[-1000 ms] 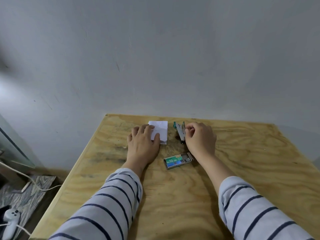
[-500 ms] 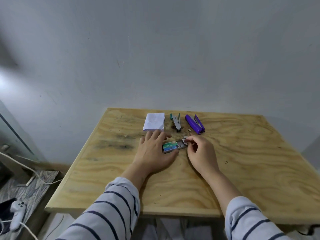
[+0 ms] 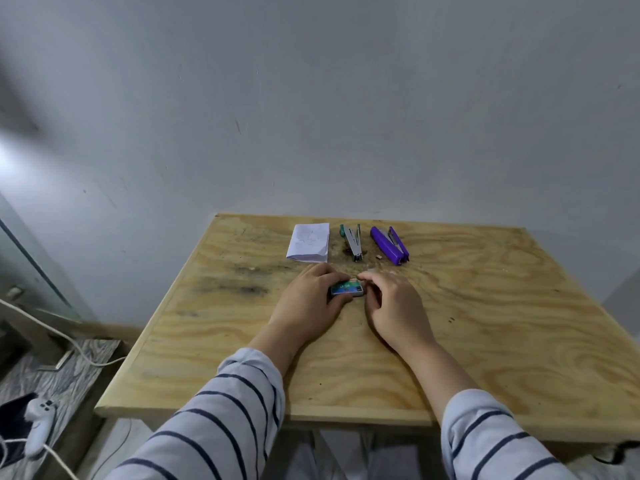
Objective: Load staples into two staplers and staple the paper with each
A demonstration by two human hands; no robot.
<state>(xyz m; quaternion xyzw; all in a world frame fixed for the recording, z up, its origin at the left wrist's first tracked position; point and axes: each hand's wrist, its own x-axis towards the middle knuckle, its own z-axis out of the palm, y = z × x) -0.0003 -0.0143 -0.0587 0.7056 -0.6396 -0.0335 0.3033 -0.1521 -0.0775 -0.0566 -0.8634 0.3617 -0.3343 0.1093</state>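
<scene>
Where the left hand's (image 3: 309, 299) fingers curled round the staple box (image 3: 346, 290), they clamped it from the far side and the near side, holding it against the table (image 3: 485, 323). At the box's right end the right hand's (image 3: 393, 304) thumb and forefinger were drawn together in a pinch; whether they held the inner tray or a strip of staples could not be told, since the fingers hid the spot. Such a box looked light and made of thin card, likely to crush under a hard squeeze and to skid on the wood unless braced, so a hold on its long sides seemed best. Staple strips would probably be brittle and apt to snap, better taken by their flanks.

Both palms sat low over the table, wrists near the surface, striped sleeves running back toward the near edge. Beyond the hands, well apart from them, the folded paper (image 3: 309, 242) lay flat, the green stapler (image 3: 352, 241) just beside it with its top swung open, and the purple stapler (image 3: 388, 244) also open to the right.
</scene>
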